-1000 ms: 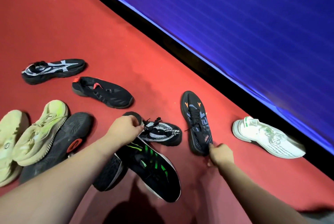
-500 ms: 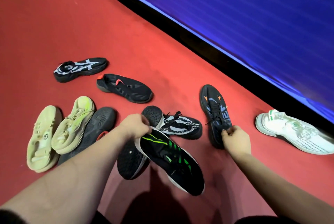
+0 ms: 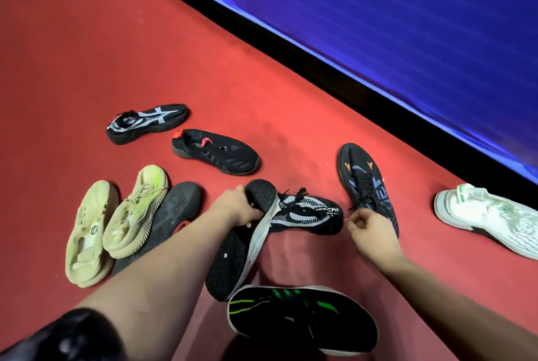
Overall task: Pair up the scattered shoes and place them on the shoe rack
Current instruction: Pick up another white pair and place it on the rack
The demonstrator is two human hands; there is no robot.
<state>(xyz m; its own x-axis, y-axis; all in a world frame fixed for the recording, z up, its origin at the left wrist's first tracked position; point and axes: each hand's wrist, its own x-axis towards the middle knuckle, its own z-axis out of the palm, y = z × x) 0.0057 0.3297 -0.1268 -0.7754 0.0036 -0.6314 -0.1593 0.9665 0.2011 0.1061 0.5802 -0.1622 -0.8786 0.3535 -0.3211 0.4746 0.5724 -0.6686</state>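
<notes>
Nearest, the black sneaker with green stripes (image 3: 302,317) now lies loose on the red carpet floor (image 3: 87,40), out of the left hand (image 3: 233,209). That grip holds only the upturned black-soled, white-edged sneaker (image 3: 230,261) by its heel. Right hand (image 3: 372,229) sits curled beside the black orange-and-blue laced sneaker (image 3: 364,183), hold unclear. Pairing unfinished; rack unseen.

White shoe (image 3: 489,215) cut by the right edge; upturned shoe (image 3: 233,258) hides its upper (left forearm (image 3: 163,279) covers part of the grey sole (image 3: 177,209)); I can't tell if the right hand (image 3: 371,228) pinches a lace (image 3: 352,207).
</notes>
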